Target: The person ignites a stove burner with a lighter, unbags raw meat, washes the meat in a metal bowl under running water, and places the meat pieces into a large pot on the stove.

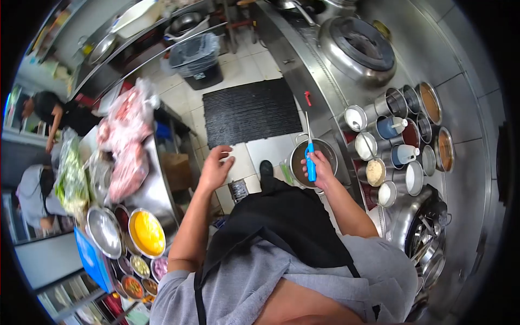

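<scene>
My right hand (324, 170) is wrapped round the blue handle of a long-necked gas lighter (311, 165), whose thin metal neck points away from me. Just beneath it is a round metal pot (327, 149), partly covered by the hand and lighter; its contents are hard to make out. My left hand (215, 168) is raised over the tiled floor, fingers apart and loosely bent, holding nothing.
On my right, a steel counter carries containers of white powder (355, 117), squeeze bottles (391, 128) and a large wok (357, 51). On my left stand bagged meat (129, 135) and a bowl of yellow liquid (147, 233). A black mat (249, 111) covers floor ahead. Two people work at far left.
</scene>
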Demonstrator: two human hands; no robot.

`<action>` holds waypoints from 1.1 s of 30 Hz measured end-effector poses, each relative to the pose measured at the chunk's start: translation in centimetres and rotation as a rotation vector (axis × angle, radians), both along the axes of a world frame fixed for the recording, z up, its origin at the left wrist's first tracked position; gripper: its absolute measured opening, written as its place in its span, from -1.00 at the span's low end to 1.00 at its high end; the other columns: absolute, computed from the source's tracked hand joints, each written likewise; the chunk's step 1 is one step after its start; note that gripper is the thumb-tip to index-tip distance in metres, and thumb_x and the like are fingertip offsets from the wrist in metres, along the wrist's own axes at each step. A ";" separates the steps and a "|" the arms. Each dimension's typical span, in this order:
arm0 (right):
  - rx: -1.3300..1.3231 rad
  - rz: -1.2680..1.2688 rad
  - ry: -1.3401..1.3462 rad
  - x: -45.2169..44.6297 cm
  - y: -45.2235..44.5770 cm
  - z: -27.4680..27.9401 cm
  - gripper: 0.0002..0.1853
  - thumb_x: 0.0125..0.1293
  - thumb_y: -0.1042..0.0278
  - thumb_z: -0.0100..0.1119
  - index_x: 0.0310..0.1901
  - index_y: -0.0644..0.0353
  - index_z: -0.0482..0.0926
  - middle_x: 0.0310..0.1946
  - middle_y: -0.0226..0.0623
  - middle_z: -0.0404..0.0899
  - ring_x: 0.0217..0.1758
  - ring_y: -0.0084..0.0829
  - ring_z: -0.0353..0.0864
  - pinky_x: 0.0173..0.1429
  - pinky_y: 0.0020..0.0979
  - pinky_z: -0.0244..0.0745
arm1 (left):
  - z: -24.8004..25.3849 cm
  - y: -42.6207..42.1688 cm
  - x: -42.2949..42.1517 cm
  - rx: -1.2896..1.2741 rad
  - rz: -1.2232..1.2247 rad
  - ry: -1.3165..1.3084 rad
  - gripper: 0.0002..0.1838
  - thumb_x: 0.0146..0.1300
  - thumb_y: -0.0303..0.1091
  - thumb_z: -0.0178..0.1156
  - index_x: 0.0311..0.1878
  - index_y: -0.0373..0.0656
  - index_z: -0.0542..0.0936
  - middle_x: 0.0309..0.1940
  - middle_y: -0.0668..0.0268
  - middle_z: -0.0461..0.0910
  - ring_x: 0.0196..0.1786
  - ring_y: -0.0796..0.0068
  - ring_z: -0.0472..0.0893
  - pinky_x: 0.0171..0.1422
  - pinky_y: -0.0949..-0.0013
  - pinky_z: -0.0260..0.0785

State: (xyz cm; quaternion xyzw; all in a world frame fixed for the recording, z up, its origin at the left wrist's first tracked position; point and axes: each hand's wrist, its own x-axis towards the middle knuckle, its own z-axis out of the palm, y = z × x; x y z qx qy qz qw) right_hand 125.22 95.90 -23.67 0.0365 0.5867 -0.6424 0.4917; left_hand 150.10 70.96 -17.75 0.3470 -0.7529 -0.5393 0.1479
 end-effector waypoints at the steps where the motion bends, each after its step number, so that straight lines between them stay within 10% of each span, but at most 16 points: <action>1: 0.037 -0.025 0.016 -1.4 -0.1 -0.8 -0.81 0.43 0.19 0.04 -0.07 0.08 0.37 -0.33 -0.24 0.56 -0.46 -0.44 0.53 -0.48 -0.41 0.45 | -0.9 -1.7 -1.1 0.053 -0.012 -0.008 -0.71 0.27 -0.41 0.21 0.04 -0.23 0.48 -0.06 0.18 0.57 0.02 0.30 0.59 0.03 0.31 0.48; 18: 0.032 0.102 0.182 -20.0 -20.4 -3.0 -0.65 0.30 0.43 0.15 0.11 0.09 0.37 -0.37 -0.44 0.47 -0.45 -0.61 0.46 -0.46 -0.51 0.35 | -3.1 -31.3 -20.3 0.006 -0.178 -0.135 -0.72 0.30 -0.43 0.16 0.05 -0.25 0.48 -0.19 0.24 0.60 -0.24 0.57 0.57 -0.14 0.46 0.43; 22: 0.228 -0.031 0.351 -22.1 -21.1 -4.2 -0.65 0.25 0.50 0.17 0.07 0.10 0.42 -0.46 -0.53 0.38 -0.53 -0.66 0.39 -0.52 -0.56 0.29 | -8.9 -38.8 -26.5 -0.049 -0.414 -0.229 -0.69 0.26 -0.38 0.20 0.03 -0.28 0.50 -0.13 0.16 0.60 -0.12 0.38 0.62 -0.01 0.35 0.46; 33: 0.553 -0.674 0.583 -27.9 -18.9 -8.7 -0.50 0.24 0.52 0.09 0.22 0.16 0.21 -0.53 -0.42 0.39 -0.67 -0.61 0.33 -0.64 -0.51 0.23 | -3.7 -51.2 -45.4 -0.177 -0.648 -0.242 -0.61 0.24 -0.29 0.22 0.08 -0.28 0.49 -0.09 0.10 0.63 -0.03 0.25 0.64 0.03 0.31 0.48</action>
